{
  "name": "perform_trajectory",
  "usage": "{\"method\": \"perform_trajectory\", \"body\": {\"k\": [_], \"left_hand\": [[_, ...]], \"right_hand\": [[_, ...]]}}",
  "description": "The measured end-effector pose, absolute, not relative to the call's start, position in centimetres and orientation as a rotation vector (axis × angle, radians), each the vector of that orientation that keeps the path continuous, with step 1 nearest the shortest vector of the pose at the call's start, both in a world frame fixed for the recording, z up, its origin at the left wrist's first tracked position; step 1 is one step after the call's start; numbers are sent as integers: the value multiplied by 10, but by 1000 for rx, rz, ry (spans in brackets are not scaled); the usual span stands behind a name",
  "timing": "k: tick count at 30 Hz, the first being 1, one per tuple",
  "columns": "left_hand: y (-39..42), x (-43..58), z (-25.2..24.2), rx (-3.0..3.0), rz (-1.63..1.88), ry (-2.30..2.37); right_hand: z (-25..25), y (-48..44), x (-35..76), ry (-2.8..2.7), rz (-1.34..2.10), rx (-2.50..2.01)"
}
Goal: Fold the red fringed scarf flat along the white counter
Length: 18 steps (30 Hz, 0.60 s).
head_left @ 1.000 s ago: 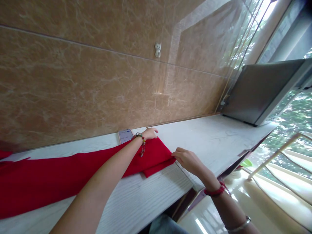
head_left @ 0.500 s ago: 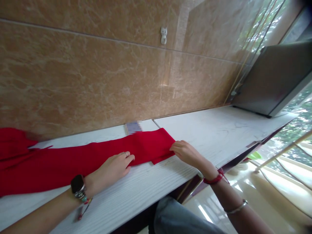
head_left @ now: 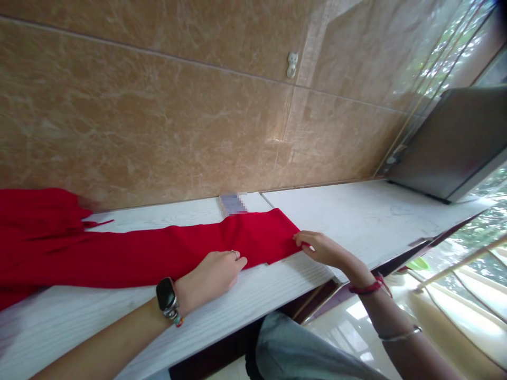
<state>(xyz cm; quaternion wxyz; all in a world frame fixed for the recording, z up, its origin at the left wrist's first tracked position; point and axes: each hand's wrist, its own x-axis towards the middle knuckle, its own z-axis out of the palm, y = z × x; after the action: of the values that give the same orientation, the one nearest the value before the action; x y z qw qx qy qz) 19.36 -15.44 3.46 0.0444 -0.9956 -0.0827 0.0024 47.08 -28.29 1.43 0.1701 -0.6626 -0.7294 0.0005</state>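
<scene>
A long red garment [head_left: 130,256] lies stretched along the white countertop [head_left: 336,211], with a thin red cord at its bunched left part. My left hand [head_left: 216,277] rests on its near edge, fingers curled down onto the cloth; the fingertips are partly hidden. At the narrow right end, my right hand [head_left: 322,248] pinches the cloth's edge between thumb and fingers. A dark smartwatch [head_left: 166,295] is on my left wrist, and a red cord bracelet [head_left: 368,287] on my right.
A brown tiled wall [head_left: 158,121] rises behind the countertop, with a small white cat-shaped hook [head_left: 292,64] on it. A small blurred packet [head_left: 232,205] lies between wall and garment. A large grey appliance [head_left: 455,142] stands at the far right end.
The whole view has shifted, so things appear farther right. The garment's near edge by my left forearm lies straighter. Both hands stay at the same parts of the garment.
</scene>
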Motion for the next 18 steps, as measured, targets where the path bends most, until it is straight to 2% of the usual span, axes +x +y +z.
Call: {"method": "perform_trajectory", "body": {"k": [7, 18], "left_hand": [[-175, 238, 30, -3021, -301, -510], [-182, 279, 22, -2932, -463, -653]], "right_hand": [[19, -281, 454, -2217, -78, -1806], [-4, -270, 459, -2113, -368, -1810]]}}
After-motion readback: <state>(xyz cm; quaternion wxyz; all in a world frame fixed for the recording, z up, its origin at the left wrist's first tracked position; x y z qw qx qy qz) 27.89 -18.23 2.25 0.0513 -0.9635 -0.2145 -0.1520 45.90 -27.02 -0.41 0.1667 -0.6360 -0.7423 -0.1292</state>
